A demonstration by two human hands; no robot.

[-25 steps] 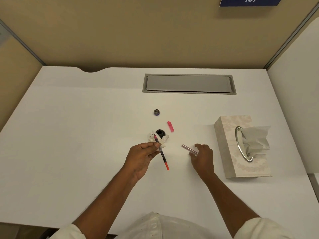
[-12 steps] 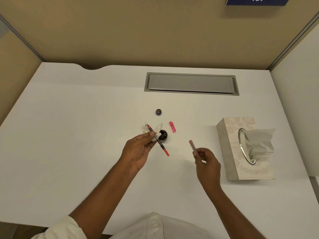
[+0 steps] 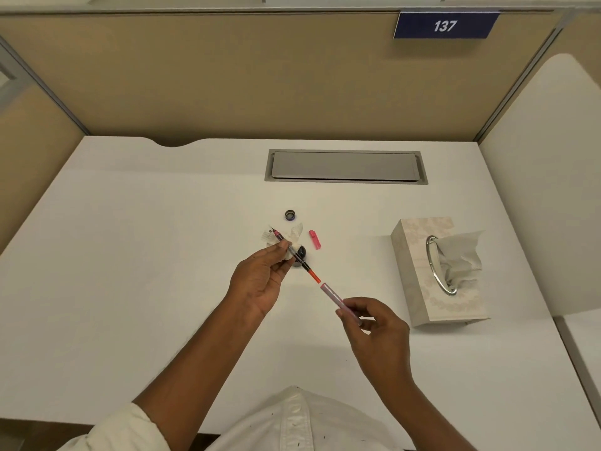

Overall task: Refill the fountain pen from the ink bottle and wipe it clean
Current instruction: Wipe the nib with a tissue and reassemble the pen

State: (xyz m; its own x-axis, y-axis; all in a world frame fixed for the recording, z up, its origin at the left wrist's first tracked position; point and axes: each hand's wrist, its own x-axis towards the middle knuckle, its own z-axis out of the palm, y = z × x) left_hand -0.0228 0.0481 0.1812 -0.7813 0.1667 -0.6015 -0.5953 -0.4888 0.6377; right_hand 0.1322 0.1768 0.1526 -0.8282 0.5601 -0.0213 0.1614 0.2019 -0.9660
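Observation:
My left hand (image 3: 260, 281) pinches the pen's inner section (image 3: 304, 265), a thin clear and black tube with a red end, together with a crumpled white tissue (image 3: 292, 237). The red end points down and right. My right hand (image 3: 374, 327) holds the translucent pink pen barrel (image 3: 333, 296), whose open end sits just short of that red tip. The small dark ink bottle (image 3: 300, 253) stands open on the desk, partly hidden behind the pen and my left fingers. Its round cap (image 3: 290, 215) lies further back.
A small pink pen cap (image 3: 314, 239) lies to the right of the bottle. A pale tissue box (image 3: 435, 271) with a metal ring and a tissue sticking out stands at the right. A grey cable hatch (image 3: 346, 166) is set in the white desk (image 3: 146, 255) at the back.
My right hand picked the pink barrel up off the desk and brought it up to the red end of the pen. My left hand tilted the pen section toward the right hand.

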